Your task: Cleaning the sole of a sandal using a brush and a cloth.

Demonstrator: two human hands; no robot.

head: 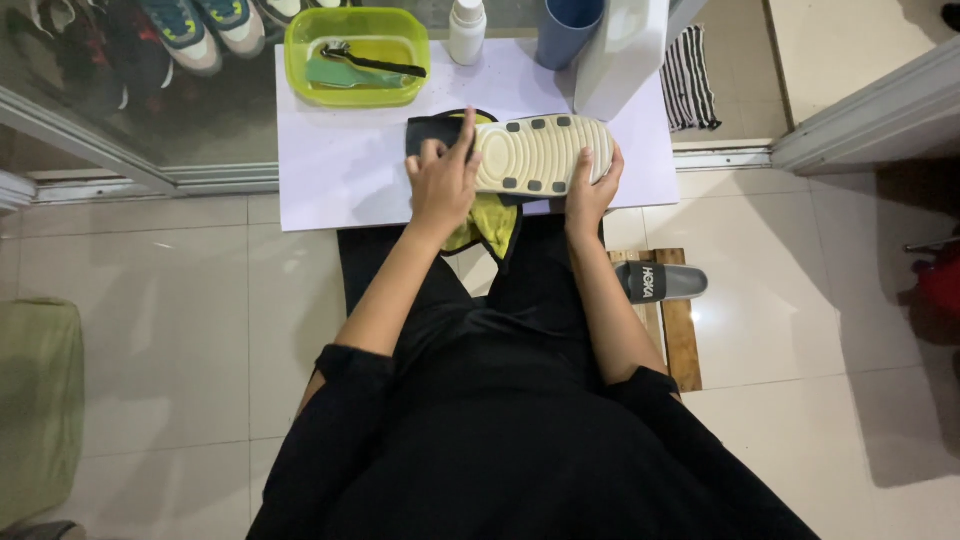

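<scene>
A slide sandal (540,152) lies sole up on a white sheet (340,170), its cream sole dotted with dark pads. My right hand (592,190) grips the sandal's right end. At the left end my left hand (443,185) presses a yellow-green and black cloth (492,222) against the sole. The cloth hangs down over the sheet's front edge toward my lap.
A lime-green tub (300,40) with a green brush and a dark brush stands at the back of the sheet, beside a white bottle (467,30) and a blue cup (565,30). A second grey slide (662,282) rests on a wooden pallet at my right. Sneakers (205,30) lie at the back left.
</scene>
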